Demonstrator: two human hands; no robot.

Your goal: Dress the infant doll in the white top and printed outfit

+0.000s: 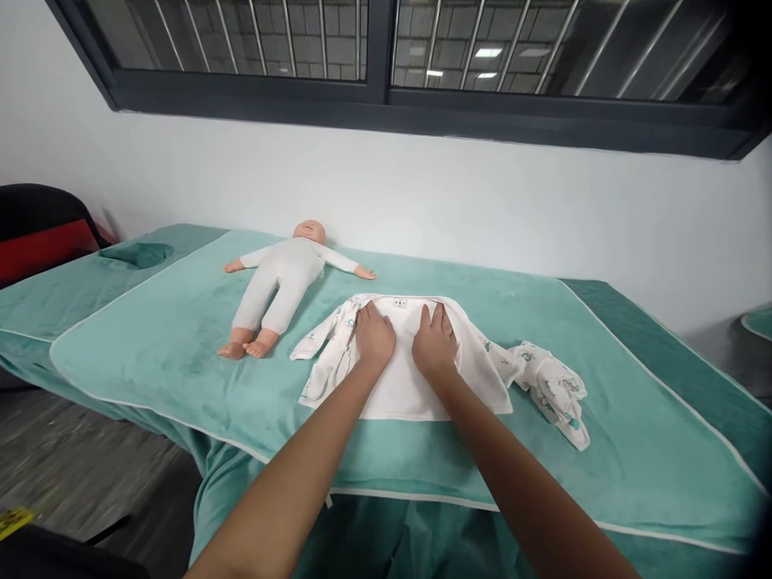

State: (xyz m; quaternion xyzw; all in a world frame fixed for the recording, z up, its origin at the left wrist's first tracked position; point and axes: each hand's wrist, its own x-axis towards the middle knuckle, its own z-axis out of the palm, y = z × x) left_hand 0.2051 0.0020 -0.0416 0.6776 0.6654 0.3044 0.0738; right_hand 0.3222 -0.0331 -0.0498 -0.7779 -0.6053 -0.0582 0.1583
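A white baby shirt [407, 386] with small coloured prints lies spread on the bed, its front opened and its plain inside facing up. My left hand [375, 334] rests on the shirt beside the folded-back left front panel, fingers stretched toward the collar. On the other side, my right hand [435, 342] lies on the cloth with its fingers extended and slightly apart, their tips by the neckline. Neither hand visibly grips the fabric. To the left, a baby doll [283, 269] in a white body suit lies on its back, arms spread.
A bunched printed baby garment [555, 386] lies by the shirt's right sleeve. Green sheets [150, 338] cover the bed, which stands against a white wall [422, 201] below a dark-framed window [377, 96]. A black and red chair [48, 233] is at the far left.
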